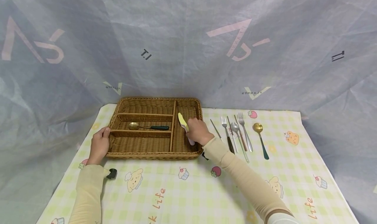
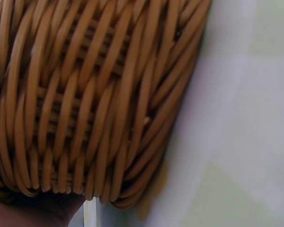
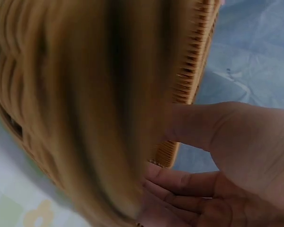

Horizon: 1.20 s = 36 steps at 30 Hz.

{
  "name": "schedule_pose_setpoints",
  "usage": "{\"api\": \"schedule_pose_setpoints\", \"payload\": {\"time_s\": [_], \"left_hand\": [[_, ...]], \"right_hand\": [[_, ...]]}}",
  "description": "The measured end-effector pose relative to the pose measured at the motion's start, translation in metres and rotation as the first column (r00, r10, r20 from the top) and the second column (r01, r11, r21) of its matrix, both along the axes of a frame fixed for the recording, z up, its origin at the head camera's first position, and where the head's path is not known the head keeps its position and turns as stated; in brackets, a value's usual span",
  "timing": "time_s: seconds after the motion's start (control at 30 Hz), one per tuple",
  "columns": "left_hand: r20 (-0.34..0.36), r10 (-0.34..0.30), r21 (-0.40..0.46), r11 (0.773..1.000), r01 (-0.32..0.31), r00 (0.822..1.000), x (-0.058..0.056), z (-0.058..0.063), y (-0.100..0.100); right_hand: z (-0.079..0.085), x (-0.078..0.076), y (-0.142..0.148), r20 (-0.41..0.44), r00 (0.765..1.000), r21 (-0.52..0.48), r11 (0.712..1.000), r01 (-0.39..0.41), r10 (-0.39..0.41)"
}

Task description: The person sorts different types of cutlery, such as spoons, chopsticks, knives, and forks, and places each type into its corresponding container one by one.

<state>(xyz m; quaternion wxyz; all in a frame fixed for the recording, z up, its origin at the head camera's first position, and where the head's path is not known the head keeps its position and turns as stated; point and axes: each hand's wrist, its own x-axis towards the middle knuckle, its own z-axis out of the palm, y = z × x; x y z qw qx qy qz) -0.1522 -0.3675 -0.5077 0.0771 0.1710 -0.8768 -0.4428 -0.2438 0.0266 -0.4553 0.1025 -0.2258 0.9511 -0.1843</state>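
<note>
A wicker cutlery tray (image 1: 138,156) with several compartments stands at the back left of the table. My left hand (image 1: 100,145) grips its left rim; the left wrist view shows the woven wall (image 2: 80,104) close up. In the head view my right hand (image 1: 198,130) reaches into the tray's right compartment and holds a knife with a yellow blade (image 1: 182,120) and a pale handle. The right wrist view has the tray wall in front, hiding the fingertips and the knife. A gold spoon with a dark green handle (image 1: 160,128) lies in the middle left compartment.
Right of the tray lie a fork with a dark handle (image 1: 229,142), a silver spoon (image 1: 234,127), a silver fork (image 1: 241,117), several thin chopsticks (image 1: 215,128) and a gold spoon with a green handle (image 1: 258,128). A grey cloth (image 1: 182,47) hangs behind the table.
</note>
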Motion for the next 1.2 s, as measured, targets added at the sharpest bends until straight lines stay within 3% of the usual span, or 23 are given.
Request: {"api": "schedule_pose_setpoints", "payload": {"time_s": [0.2,0.53,0.87,1.0,1.2], "left_hand": [[0.005,0.007,-0.007,1.0,-0.007,1.0,-0.001,0.0,0.0],[0.01,0.021,-0.002,1.0,-0.021,1.0,-0.002,0.0,0.001],[0.003,0.019,0.002,1.0,-0.019,1.0,0.0,0.0,0.001],[0.006,0.014,-0.001,1.0,-0.014,1.0,0.0,0.0,0.002],[0.007,0.026,-0.011,1.0,-0.026,1.0,-0.001,0.001,0.001]], "right_hand": [[-0.009,0.001,-0.003,0.021,1.0,0.028,1.0,0.003,-0.004],[-0.017,0.004,-0.002,-0.046,0.999,0.032,0.999,-0.012,0.013],[-0.013,0.018,0.008,-0.125,0.992,-0.071,0.997,-0.03,0.021],[-0.007,0.034,0.023,-0.183,0.982,-0.162,0.987,0.013,-0.043],[0.001,0.056,0.058,-0.225,0.963,-0.315,0.947,0.071,-0.147]]}}
